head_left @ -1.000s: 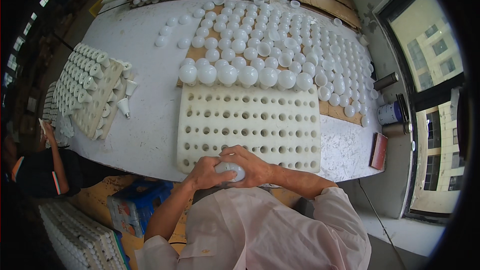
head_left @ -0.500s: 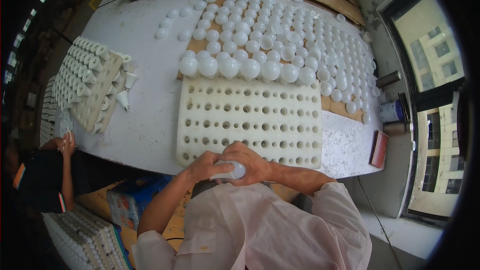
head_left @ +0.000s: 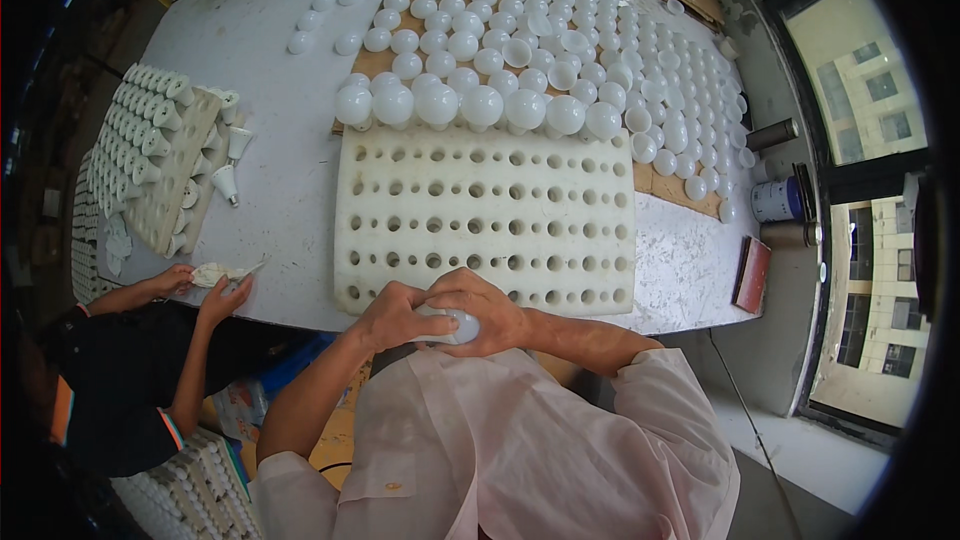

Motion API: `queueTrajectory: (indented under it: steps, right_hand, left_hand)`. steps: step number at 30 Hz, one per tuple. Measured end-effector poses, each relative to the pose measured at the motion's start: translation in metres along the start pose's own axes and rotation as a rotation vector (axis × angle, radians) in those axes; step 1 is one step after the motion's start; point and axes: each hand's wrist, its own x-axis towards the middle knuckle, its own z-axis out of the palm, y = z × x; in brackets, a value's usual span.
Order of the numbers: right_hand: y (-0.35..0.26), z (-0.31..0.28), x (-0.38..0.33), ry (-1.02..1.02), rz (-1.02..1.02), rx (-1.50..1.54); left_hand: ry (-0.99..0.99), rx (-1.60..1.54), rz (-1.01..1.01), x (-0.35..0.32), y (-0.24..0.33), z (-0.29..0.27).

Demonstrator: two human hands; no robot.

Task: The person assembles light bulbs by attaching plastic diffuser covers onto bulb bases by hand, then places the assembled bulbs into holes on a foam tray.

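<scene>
Both my hands are closed round one white light bulb (head_left: 462, 327), held low at the near edge of a white foam tray (head_left: 480, 208). My left hand (head_left: 396, 316) grips it from the left, thumb along its pale body. From the right and above, my right hand (head_left: 484, 306) wraps the rounded dome, its fingers overlapping the left hand. The bulb's base end is hidden in my grip. Rows of holes run across the tray, and a line of round white bulbs (head_left: 436, 106) stands along its far edge.
Many white bulb domes (head_left: 517, 52) cover cardboard beyond the tray. At left, a stack of bulb bases in trays (head_left: 175, 175) stands beside two loose bulbs (head_left: 226, 183). A co-worker's hands (head_left: 226, 300) hold a crumpled whitish thing (head_left: 215, 274). A red box (head_left: 752, 275) lies at the right edge.
The co-worker at left has reached further over the table and now holds the whitish thing in two hands. My hands keep their grip on the bulb; the view has shifted slightly.
</scene>
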Motion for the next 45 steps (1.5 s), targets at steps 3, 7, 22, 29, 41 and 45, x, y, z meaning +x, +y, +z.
queueTrajectory:
  steps: [3, 7, 22, 29, 41, 45]
  right_hand:
    - [-0.001, 0.000, -0.002, 0.026, -0.034, -0.003]
    - [-0.003, 0.000, -0.003, 0.054, -0.076, 0.008]
    - [-0.001, -0.012, 0.000, 0.022, -0.094, 0.066]
    - [0.022, -0.013, -0.006, 0.116, 0.365, -0.002]
    - [0.055, -0.161, -0.056, 0.978, 0.845, -0.327]
    - [0.073, -0.242, -0.057, 1.137, 0.686, -0.499]
  left_hand:
    - [-0.015, 0.023, -0.017, -0.003, 0.013, 0.007]
    - [-0.013, 0.036, 0.014, -0.004, 0.006, 0.011]
    - [0.067, 0.352, 0.063, 0.004, 0.007, 0.019]
    - [0.361, 0.600, 0.297, 0.025, 0.011, 0.012]
    - [0.831, 0.046, 0.218, -0.006, -0.096, -0.072]
    - [0.944, 0.029, 0.196, -0.008, -0.126, -0.090]
